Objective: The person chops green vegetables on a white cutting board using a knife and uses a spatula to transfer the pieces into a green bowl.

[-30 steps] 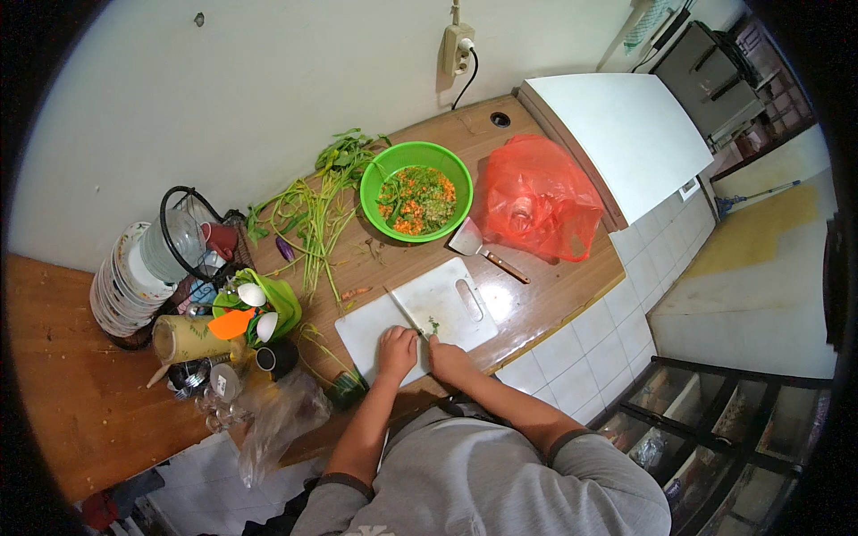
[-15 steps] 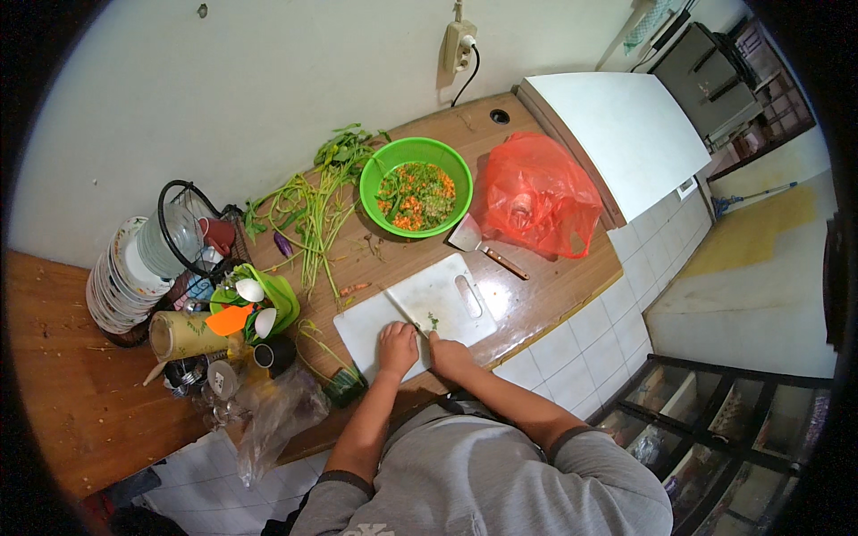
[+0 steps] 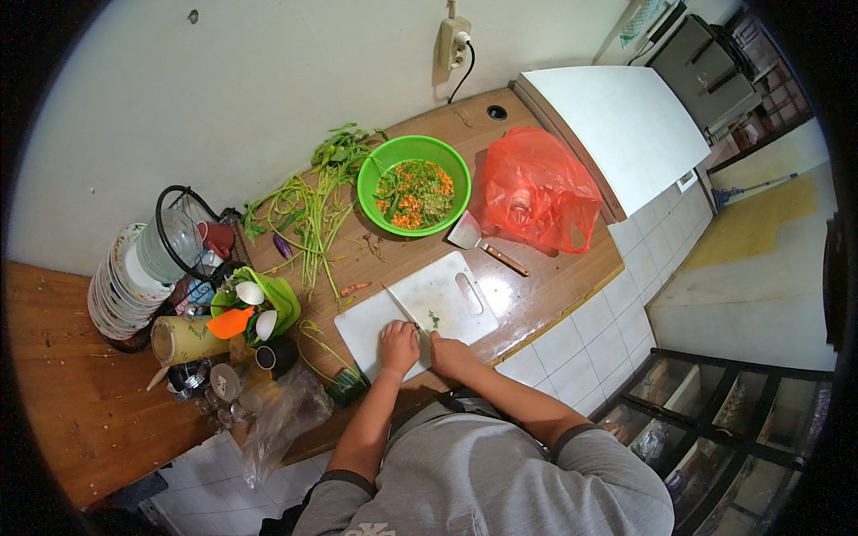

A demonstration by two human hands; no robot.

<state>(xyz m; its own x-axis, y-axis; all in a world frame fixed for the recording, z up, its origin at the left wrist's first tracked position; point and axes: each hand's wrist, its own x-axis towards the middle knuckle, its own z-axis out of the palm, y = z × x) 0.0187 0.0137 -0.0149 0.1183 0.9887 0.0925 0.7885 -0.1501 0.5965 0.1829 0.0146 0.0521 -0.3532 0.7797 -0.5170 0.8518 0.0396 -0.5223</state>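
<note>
On the white cutting board point(image 3: 366, 326), my right hand point(image 3: 453, 359) is closed round the handle of a knife point(image 3: 404, 306), its blade pointing away and to the left. Close to the blade's left side rests my left hand point(image 3: 399, 348), fingers curled down onto the board; whatever they hold is hidden. A few chopped green bits point(image 3: 434, 320) lie just right of the blade. Beyond the board, a green basin point(image 3: 367, 201) holds chopped orange and green vegetables. A carrot piece point(image 3: 355, 288) sits by the board's far left edge.
Long leafy green stems point(image 3: 317, 214) and a small purple eggplant point(image 3: 282, 247) lie to the left. A wide spatula point(image 3: 503, 259) and a red plastic bag point(image 3: 541, 192) are at right. A dish rack with plates point(image 3: 121, 286), cups and utensils crowds the left side.
The view has shifted very slightly. Both hands and the knife stay in nearly the same place on the board.
</note>
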